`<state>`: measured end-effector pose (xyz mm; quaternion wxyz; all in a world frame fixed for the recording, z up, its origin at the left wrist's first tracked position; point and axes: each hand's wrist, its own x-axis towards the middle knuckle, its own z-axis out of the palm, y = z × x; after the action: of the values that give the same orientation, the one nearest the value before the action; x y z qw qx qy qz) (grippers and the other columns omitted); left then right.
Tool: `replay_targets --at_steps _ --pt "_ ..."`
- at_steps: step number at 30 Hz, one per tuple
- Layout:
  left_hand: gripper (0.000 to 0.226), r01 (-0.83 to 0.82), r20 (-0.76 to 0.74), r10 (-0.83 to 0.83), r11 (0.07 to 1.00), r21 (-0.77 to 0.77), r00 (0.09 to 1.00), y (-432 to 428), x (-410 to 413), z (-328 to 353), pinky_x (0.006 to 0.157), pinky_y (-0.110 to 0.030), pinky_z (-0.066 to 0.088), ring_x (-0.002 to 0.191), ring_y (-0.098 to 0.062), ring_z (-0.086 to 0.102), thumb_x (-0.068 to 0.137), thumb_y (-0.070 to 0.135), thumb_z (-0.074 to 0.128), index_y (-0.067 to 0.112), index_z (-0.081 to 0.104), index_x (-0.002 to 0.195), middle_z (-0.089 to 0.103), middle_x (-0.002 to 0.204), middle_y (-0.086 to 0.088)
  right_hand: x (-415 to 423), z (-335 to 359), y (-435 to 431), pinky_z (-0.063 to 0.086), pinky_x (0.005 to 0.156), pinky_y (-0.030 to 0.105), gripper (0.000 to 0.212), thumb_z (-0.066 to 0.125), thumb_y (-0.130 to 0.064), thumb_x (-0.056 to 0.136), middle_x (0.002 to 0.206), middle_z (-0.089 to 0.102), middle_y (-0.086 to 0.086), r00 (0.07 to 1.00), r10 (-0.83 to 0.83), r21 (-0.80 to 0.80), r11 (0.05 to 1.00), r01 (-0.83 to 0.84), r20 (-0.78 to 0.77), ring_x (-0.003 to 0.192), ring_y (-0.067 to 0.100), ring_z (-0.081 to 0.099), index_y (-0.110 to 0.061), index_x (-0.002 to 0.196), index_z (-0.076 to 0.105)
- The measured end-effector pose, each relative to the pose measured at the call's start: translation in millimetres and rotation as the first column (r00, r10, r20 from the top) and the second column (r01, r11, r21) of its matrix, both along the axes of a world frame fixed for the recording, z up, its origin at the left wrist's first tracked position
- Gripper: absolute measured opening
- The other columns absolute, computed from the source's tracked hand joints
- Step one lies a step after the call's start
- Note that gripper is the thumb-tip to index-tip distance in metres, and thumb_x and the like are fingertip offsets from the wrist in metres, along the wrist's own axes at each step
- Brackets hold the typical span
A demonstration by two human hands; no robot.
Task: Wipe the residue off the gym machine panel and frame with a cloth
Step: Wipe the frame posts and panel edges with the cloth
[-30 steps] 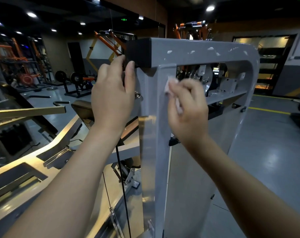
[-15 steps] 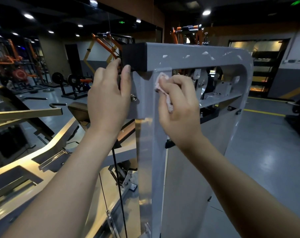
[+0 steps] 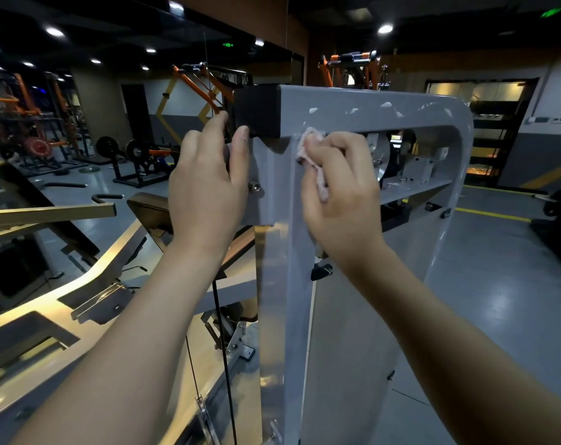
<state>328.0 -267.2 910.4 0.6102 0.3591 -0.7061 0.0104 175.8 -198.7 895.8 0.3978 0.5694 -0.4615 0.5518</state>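
Small crumpled white-pink cloth (image 3: 305, 152) sits at the top inner corner of the grey painted metal machine frame (image 3: 369, 118), right where the upright post meets the top bar. It is pressed against the metal. Right hand (image 3: 340, 194) grips the cloth, fingers curled round it, knuckles toward the viewer, and a strip of cloth hangs down past the palm.

White residue spots (image 3: 313, 110) dot the face of the top bar in a row, just above the cloth and running off to the right. A matte black square end cap (image 3: 256, 110) closes the left end of that bar. Left hand (image 3: 205, 187) holds nothing. Its fingers are straight and loose, fingertips touching the underside and left edge of the cap, palm near the left side of the post.

A silver hex bolt (image 3: 254, 186) sits on the post just beside the left hand. The pale grey flat panel (image 3: 353, 348) fills the frame below the right forearm. Through the frame opening behind the right hand a silver pulley wheel (image 3: 382, 162) shows, partly hidden. A thin black cable (image 3: 221, 332) runs down left of the post.

Glossy grey floor (image 3: 497, 284) lies to the right, with a yellow painted line (image 3: 491, 213) across it. Orange-framed gym machines (image 3: 195, 81) stand well back on the left. Round ceiling spotlights (image 3: 54, 31) are lit overhead.
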Motion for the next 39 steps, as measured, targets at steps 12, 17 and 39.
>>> replay_targets --at_steps 12,17,39 --pt "0.05 -0.001 -0.004 0.001 1.0 -0.003 1.0 0.2 1.1 1.4 0.067 -0.004 0.034 0.089 0.003 0.042 0.109 0.048 0.036 0.018 0.053 0.145 0.058 0.11 0.0 7.0 8.9 5.0 0.036 0.081 0.011 0.02 0.058 -0.001 0.095 0.102 0.056 0.017 0.997 0.05 0.044 0.998 -0.053 0.055 0.091 0.009 0.046 0.005 0.111 0.068" --pt "0.05 -0.002 0.002 0.002 1.0 -0.006 1.0 0.1 1.5 1.2 0.066 -0.005 0.032 0.092 0.001 0.046 0.109 0.048 0.036 0.018 0.051 0.147 0.059 0.114 -0.003 1.7 33.4 6.1 0.038 0.08 0.012 0.02 0.059 -0.001 0.096 0.103 0.057 0.017 0.996 0.057 0.035 0.998 -0.055 -0.062 0.09 0.008 0.046 0.004 0.112 0.069" --pt "0.053 0.018 -0.017 -0.017 1.0 0.019 1.0 5.2 1.6 2.3 0.077 -0.016 0.033 0.097 0.007 0.04 0.109 0.047 0.037 0.015 0.045 0.151 0.06 0.125 -0.006 6.9 31.3 5.0 0.039 0.083 0.01 0.022 0.059 0.003 0.093 0.107 0.058 0.015 0.999 0.041 0.063 0.997 -0.041 -0.004 0.093 0.008 0.048 0.002 0.114 0.067"
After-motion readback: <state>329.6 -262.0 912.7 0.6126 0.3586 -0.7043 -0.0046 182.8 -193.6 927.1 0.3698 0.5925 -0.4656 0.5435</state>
